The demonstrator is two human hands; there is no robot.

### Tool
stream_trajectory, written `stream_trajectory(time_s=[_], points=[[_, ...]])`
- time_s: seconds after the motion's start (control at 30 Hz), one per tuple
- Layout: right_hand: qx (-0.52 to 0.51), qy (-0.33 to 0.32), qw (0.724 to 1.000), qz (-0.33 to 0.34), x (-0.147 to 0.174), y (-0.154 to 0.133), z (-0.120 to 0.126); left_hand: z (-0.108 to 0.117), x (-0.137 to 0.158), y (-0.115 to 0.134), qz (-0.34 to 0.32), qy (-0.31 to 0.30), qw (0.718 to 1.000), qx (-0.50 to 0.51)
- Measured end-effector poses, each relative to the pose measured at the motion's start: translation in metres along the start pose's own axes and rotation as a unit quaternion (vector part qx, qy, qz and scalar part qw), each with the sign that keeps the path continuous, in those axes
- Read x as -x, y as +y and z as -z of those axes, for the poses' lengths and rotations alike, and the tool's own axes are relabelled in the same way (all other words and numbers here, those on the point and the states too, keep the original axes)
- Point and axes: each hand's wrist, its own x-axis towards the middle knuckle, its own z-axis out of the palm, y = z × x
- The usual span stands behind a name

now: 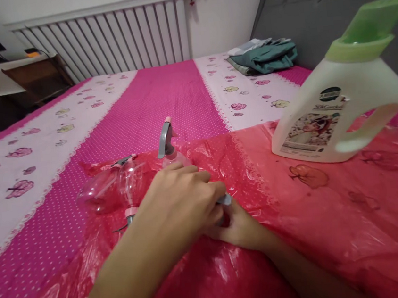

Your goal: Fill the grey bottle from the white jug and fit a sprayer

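Observation:
My left hand (186, 195) is closed, back of the hand up, over a spray bottle, of which only a grey part of the spray head (224, 200) pokes out between my fingers. From below and to the right, my right hand (240, 225) grips the same spray bottle; most of it is hidden by both hands. Just beyond my left hand stands another spray bottle with a grey and pink trigger head (165, 138). Left of my hands, two clear empty spray bottles lie close together, a nearer one (131, 182) and one behind it (100, 190).
A large white detergent jug (309, 113) with a green cap stands at the right on a red plastic sheet (267, 189). The sheet covers part of the pink patterned bedspread (171, 92). Folded clothes (264, 57) lie near the grey headboard. A radiator (113, 42) runs along the wall.

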Motion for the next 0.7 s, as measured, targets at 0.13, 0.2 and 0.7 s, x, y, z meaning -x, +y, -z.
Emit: stream_trajectory(time_s=[0.13, 0.2, 0.7], points=[[-0.031, -0.004, 1.0, -0.004, -0.004, -0.001, -0.002, 0.006, 0.004, -0.015, -0.025, -0.003, 0.999, 0.021], [-0.035, -0.004, 0.999, -0.011, -0.004, -0.001, -0.003, 0.008, 0.003, -0.01, -0.006, -0.036, 0.999, 0.025], [-0.034, 0.008, 0.999, -0.029, -0.002, -0.004, 0.0, 0.015, -0.008, -0.005, 0.072, -0.129, 0.989, 0.001]])
